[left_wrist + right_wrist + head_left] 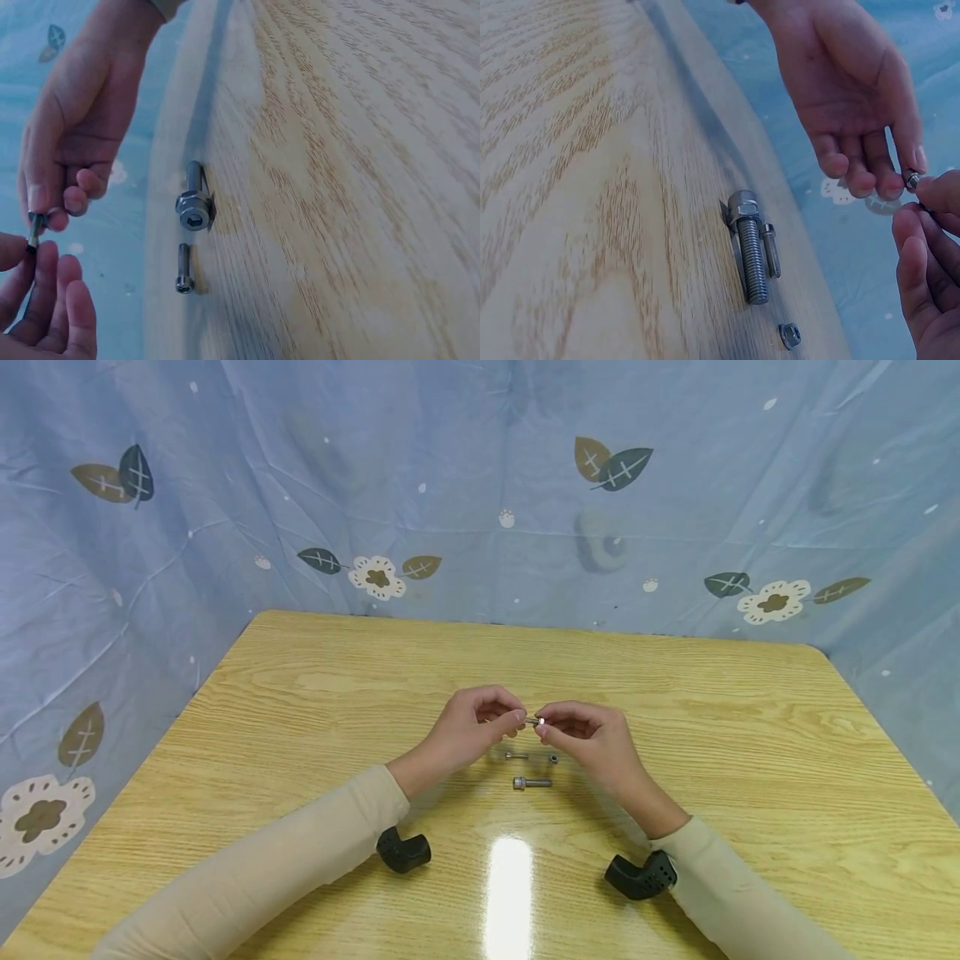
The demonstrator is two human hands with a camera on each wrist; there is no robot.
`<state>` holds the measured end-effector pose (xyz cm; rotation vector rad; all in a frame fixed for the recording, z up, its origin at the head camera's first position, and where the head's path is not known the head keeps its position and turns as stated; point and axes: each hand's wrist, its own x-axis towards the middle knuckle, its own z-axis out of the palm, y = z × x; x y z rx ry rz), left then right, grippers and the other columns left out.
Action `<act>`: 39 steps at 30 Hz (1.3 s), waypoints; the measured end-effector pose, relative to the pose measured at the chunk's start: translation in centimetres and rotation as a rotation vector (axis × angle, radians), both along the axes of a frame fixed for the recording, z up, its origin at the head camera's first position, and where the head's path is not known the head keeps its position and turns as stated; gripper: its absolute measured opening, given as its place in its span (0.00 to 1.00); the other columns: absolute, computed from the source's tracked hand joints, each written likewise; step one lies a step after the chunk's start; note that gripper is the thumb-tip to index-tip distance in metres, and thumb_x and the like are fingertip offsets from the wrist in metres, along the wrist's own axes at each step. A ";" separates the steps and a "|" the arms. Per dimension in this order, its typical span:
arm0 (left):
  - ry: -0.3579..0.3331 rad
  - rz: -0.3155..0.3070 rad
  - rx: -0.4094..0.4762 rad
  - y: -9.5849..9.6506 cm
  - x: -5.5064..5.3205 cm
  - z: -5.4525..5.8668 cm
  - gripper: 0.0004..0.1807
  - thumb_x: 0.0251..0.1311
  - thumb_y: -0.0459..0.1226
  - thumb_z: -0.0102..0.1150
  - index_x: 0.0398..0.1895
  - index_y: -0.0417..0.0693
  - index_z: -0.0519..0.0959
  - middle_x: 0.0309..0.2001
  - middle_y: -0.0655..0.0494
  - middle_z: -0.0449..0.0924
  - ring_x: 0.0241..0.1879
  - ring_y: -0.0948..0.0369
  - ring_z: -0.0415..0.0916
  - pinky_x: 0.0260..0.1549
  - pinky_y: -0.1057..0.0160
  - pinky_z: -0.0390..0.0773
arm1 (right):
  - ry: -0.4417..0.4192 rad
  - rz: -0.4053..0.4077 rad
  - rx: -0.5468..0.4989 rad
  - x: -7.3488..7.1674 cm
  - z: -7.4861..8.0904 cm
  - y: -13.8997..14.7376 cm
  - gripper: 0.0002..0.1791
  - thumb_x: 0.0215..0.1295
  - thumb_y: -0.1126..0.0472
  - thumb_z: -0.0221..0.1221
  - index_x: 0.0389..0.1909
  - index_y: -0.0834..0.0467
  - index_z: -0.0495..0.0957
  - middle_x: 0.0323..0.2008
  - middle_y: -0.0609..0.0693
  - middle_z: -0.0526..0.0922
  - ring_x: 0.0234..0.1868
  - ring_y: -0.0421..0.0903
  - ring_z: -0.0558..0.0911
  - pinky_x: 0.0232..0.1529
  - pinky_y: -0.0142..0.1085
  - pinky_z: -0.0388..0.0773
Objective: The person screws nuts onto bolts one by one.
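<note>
Both hands meet over the table around a small metal bolt [531, 721]. My left hand [480, 727] pinches one end of it between thumb and fingertips. The thumb and index finger of my right hand [596, 739] grip the other end, where a bright metal piece shows; I cannot tell whether it is a nut or the bolt's head. Fingertips hide much of the bolt. Below the hands, a small socket-head bolt [517, 755] lies beside a loose flanged nut [553, 759]. Nearer me lies a large socket-head bolt [534, 783] with a nut [748, 211] against its head.
The wood-grain table [337, 685] ends at a blue patterned curtain [465, 468] behind and at the sides. Black curved mounts [405, 852] sit at both wrists, close over the tabletop. A bright light reflection [508, 893] crosses the table's near part.
</note>
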<state>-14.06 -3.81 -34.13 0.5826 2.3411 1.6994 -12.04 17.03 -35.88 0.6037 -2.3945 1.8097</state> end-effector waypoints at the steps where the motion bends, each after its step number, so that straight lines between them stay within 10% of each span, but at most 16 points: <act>1: 0.005 0.004 -0.004 0.0 0.0 0.0 0.07 0.66 0.38 0.58 0.43 0.47 0.82 0.41 0.47 0.83 0.41 0.49 0.81 0.42 0.52 0.81 | 0.003 0.000 0.002 0.0 0.0 0.0 0.10 0.63 0.64 0.63 0.45 0.62 0.83 0.37 0.52 0.86 0.34 0.38 0.85 0.39 0.34 0.83; 7: 0.021 0.008 0.004 0.1 -0.1 -0.1 0.07 0.62 0.36 0.62 0.43 0.48 0.82 0.43 0.56 0.82 0.43 0.62 0.79 0.41 0.63 0.80 | 0.009 0.003 0.005 -0.1 0.0 0.1 0.10 0.63 0.65 0.63 0.45 0.62 0.83 0.38 0.56 0.86 0.35 0.38 0.85 0.39 0.35 0.84; 18: 0.009 -0.005 0.009 -0.1 0.0 -0.1 0.08 0.67 0.39 0.58 0.44 0.46 0.81 0.39 0.49 0.82 0.41 0.46 0.80 0.38 0.61 0.80 | -0.005 0.000 0.001 -0.1 0.1 0.1 0.12 0.63 0.64 0.63 0.46 0.64 0.82 0.38 0.50 0.86 0.35 0.38 0.85 0.40 0.38 0.84; 39: 0.007 0.021 -0.027 0.1 0.0 -0.3 0.06 0.65 0.41 0.60 0.43 0.54 0.81 0.43 0.57 0.82 0.41 0.61 0.79 0.41 0.62 0.78 | -0.023 -0.012 -0.026 -0.1 -0.1 0.2 0.13 0.63 0.64 0.63 0.47 0.63 0.82 0.37 0.38 0.84 0.36 0.38 0.85 0.41 0.37 0.84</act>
